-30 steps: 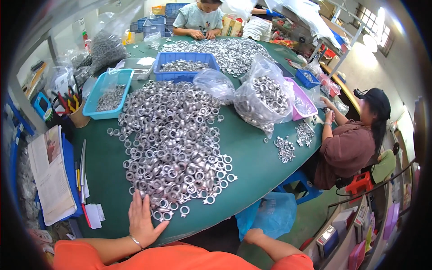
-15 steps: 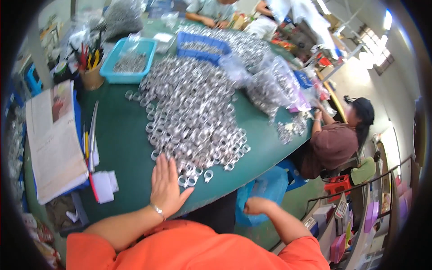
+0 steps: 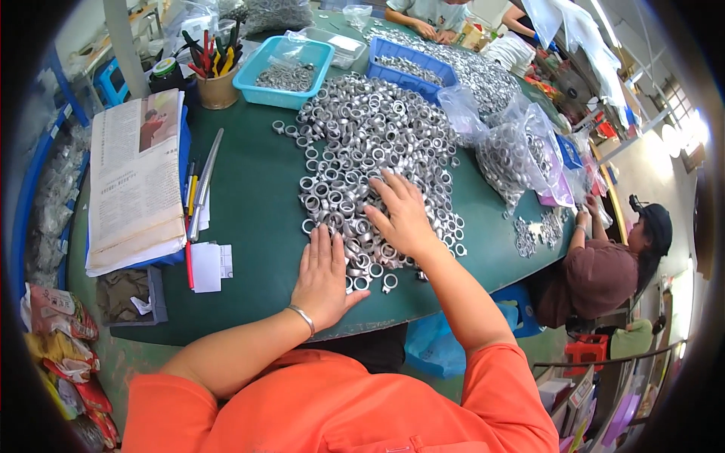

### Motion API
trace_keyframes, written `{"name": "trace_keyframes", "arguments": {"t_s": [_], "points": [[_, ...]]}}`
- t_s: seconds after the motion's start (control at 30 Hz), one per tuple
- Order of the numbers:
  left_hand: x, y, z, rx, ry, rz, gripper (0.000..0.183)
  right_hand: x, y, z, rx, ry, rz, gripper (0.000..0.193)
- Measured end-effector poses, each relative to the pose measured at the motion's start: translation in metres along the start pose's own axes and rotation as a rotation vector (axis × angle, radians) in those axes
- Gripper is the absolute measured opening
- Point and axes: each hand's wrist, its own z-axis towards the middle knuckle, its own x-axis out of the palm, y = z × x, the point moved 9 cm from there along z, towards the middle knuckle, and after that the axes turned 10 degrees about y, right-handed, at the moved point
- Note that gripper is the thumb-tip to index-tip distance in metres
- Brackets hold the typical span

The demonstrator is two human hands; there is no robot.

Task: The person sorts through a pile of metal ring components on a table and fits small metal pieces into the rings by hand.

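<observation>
A: In the head view, where are the rings?
B: Heaped on the green counter [image 3: 257, 219], straight ahead of the person. The pile of rings [image 3: 377, 136] runs from the hands back toward a turquoise tray [image 3: 264, 93] and a blue tray [image 3: 400, 78]. A few lie loose at its near edge.

A: And the hands?
B: Apart from each other. The left hand [image 3: 323, 283] lies at the near left edge, fingers straight and side by side, tips at the rings. The right hand [image 3: 405, 219] is over the pile, fingers spread, tips among the rings. Neither looks clamped on anything, though I can't tell whether a ring sits under the right palm.

A: How would they handle?
B: They look like metal: stiff, likely light one by one, heavy by the heap. I'd expect smooth rims to slide over one another, and little risk of breaking.

A: Where to take hold?
B: For one, pinch the rim between thumb and finger, or hook a fingertip through the hole. For many, a flat palm or cupped fingers behind them should suit better. The strays by the edge look easiest to grip singly.
</observation>
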Motion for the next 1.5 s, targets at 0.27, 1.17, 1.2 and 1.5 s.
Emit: {"name": "trace_keyframes", "arguments": {"t_s": [0.27,1.17,1.2,1.5], "points": [[0.000,0.002,-0.004,0.003,-0.043,-0.016,0.105,0.017,0.004,0.007,-0.054,0.119,0.081,0.048],[-0.116,0.178,0.154,-0.531,-0.666,-0.289,0.049,0.013,-0.094,0.202,-0.169,-0.016,0.181,0.030],[-0.113,0.191,0.159,-0.578,-0.598,-0.302,0.048,0.021,-0.087,0.224,-0.127,0.089,0.130,0.030],[-0.103,0.189,0.198,-0.487,-0.651,-0.186,0.041,0.119,-0.128,0.335,0.099,0.536,0.127,0.052]]}}
